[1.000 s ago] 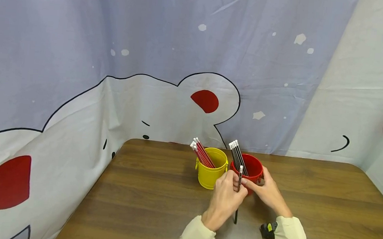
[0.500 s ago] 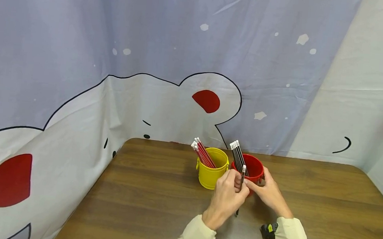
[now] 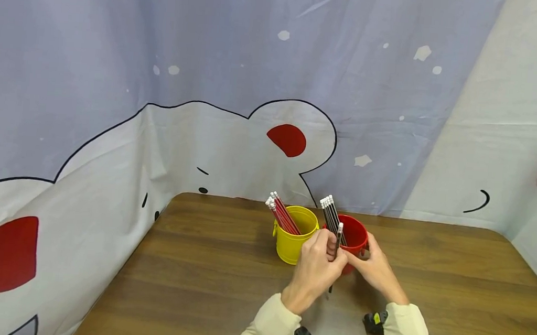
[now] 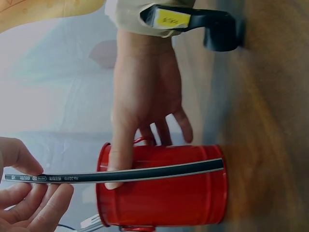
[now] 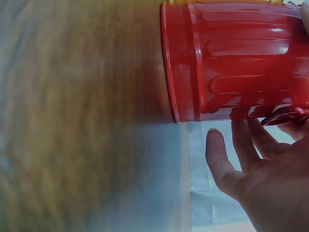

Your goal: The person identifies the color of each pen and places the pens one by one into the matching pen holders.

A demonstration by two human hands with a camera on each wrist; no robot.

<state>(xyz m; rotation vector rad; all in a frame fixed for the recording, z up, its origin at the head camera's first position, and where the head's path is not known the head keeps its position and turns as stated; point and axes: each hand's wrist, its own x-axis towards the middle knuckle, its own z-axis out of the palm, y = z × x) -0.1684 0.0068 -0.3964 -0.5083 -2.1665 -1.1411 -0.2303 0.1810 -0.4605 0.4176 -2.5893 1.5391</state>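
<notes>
My left hand pinches a black pencil near its white eraser end. It stands nearly upright, lower end downward, in front of the red bucket. In the left wrist view, the pencil crosses before the bucket wall and the other thumb. My right hand holds the bucket at its near right side, thumb over the front by the rim. Its fingers spread along the side by the handle. Several black pencils lean leftward inside the bucket, erasers up.
A yellow bucket stands close left of the red one, with several red pencils leaning in it. Both are on a wooden table. A patterned cloth hangs behind the table and along its left side.
The pencil in my left hand has risen slightly, its lower end now higher above the table. My right hand has stayed on the red bucket.
</notes>
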